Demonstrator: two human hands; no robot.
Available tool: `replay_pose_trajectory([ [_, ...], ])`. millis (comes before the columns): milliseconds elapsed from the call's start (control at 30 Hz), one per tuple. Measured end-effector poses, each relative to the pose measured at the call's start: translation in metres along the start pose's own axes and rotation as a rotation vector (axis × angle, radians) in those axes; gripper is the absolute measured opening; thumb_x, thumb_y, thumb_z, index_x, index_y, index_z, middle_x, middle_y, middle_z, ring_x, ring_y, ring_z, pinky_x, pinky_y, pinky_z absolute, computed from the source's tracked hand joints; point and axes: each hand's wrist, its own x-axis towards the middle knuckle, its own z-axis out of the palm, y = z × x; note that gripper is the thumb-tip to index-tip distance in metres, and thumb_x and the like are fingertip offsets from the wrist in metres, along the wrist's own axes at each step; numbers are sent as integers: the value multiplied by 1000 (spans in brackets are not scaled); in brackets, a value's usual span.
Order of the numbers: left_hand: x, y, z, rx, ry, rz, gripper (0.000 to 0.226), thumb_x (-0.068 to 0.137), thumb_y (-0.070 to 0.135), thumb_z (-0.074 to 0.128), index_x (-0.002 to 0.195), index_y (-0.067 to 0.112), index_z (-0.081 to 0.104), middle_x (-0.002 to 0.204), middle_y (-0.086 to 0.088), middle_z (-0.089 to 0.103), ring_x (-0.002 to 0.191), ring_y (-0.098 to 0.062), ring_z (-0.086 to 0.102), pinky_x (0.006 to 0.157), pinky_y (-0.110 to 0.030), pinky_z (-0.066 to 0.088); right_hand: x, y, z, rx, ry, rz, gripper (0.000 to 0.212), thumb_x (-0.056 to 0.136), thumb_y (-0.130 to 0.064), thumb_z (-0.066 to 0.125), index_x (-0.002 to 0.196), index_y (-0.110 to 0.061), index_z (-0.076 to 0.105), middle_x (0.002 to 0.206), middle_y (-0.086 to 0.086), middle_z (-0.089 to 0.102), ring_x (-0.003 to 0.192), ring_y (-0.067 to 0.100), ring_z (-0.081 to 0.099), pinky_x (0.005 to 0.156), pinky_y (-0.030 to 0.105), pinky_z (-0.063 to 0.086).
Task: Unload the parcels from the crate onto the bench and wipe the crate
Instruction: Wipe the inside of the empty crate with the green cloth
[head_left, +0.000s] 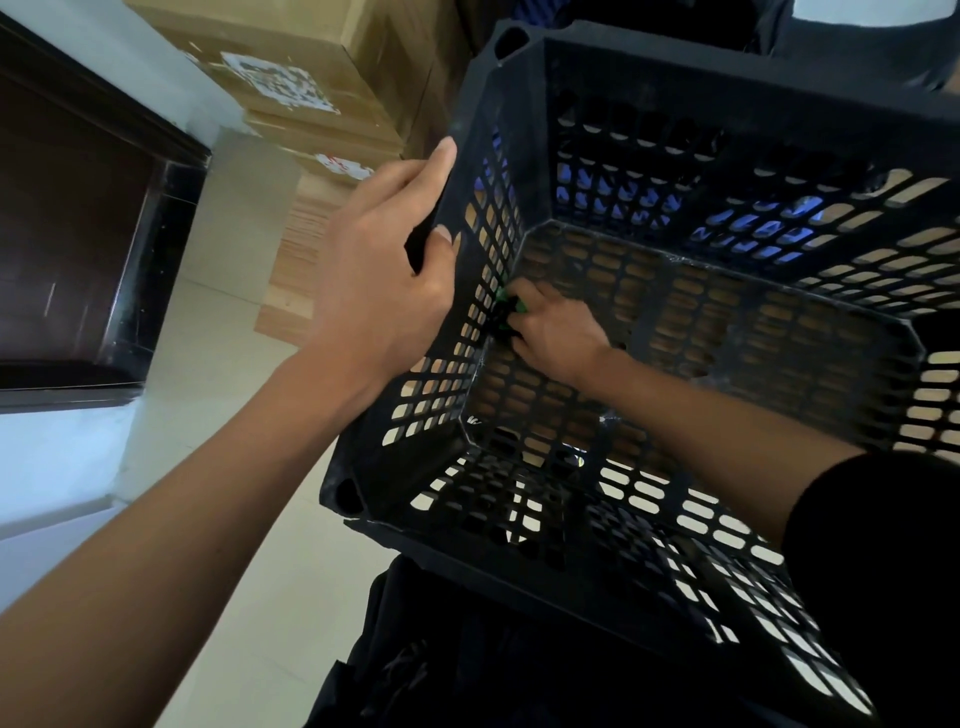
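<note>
The left hand (374, 270) is clamped on the black crate's (701, 156) rim. Inside, at the floor's left edge, a small green item (506, 301), possibly a cloth, is gripped by the right hand (556, 332).

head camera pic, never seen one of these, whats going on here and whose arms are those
There is only one picture, taken by a wide-angle camera worn on a person's head, looking down at their own two bare arms. No machine is involved.

The big black thing with slotted walls is a plastic crate, seen from above so you look straight into it. No parcels show inside it.

The left hand grips the crate's rim, apparently to steady it. The right hand reaches down to the inner bottom corner and holds something small and green, mostly hidden by the fingers; it looks like a wiping cloth or sponge, but I cannot be sure.

Beside the crate stand stacked cardboard boxes on a pale tiled floor.
</note>
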Motion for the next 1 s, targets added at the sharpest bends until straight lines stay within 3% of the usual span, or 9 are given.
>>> replay_pose_trajectory([
  [200, -1, 1, 0, 10, -4, -8, 54, 94, 10, 52, 147, 5, 52, 130, -4, 65, 119, -19, 61, 97, -40, 52, -30, -51, 26, 30, -186, -189, 29, 95, -22, 56, 123, -18, 66, 132, 4, 50, 109, 27, 61, 80, 41, 56],
  [400, -1, 3, -1, -3, -13, -29, 55, 94, 11, 52, 149, 7, 51, 127, -1, 65, 115, -17, 61, 93, -40, 53, -34, -37, 20, 78, -63, -238, 33, 99, -31, 52, 125, -16, 66, 128, 4, 57, 111, 26, 61, 83, 42, 57],
  [533, -1, 1, -1, 3, -9, -35, 55, 94, 13, 52, 149, 8, 51, 124, -2, 66, 113, -17, 61, 94, -40, 53, -37, -16, 20, -15, 119, -121, 39, 93, -32, 66, 128, -16, 66, 133, 7, 60, 116, 31, 57, 91, 47, 52],
  [700, 0, 2, 0, 6, -17, -52, 56, 94, 14, 52, 150, 10, 50, 125, -1, 65, 114, -14, 59, 96, -32, 50, -32, -7, 20, -147, 78, 41, 53, 90, -30, 67, 141, -18, 55, 148, 6, 46, 123, 35, 46, 95, 55, 45],
  [867, 0, 1, -1, 16, -10, -39, 55, 95, 12, 53, 150, 9, 50, 123, -1, 66, 112, -13, 59, 96, -23, 47, -17, -9, 18, -182, -26, 64, 63, 86, -21, 71, 145, -20, 50, 157, 5, 31, 132, 35, 36, 101, 49, 41],
  [1000, 0, 1, -1, 7, -12, -45, 55, 95, 13, 53, 151, 11, 49, 123, 0, 66, 110, -12, 59, 94, -22, 47, -6, 11, 5, -207, -46, 59, 63, 86, -9, 69, 145, -18, 50, 155, 7, 32, 130, 36, 37, 103, 48, 41],
])
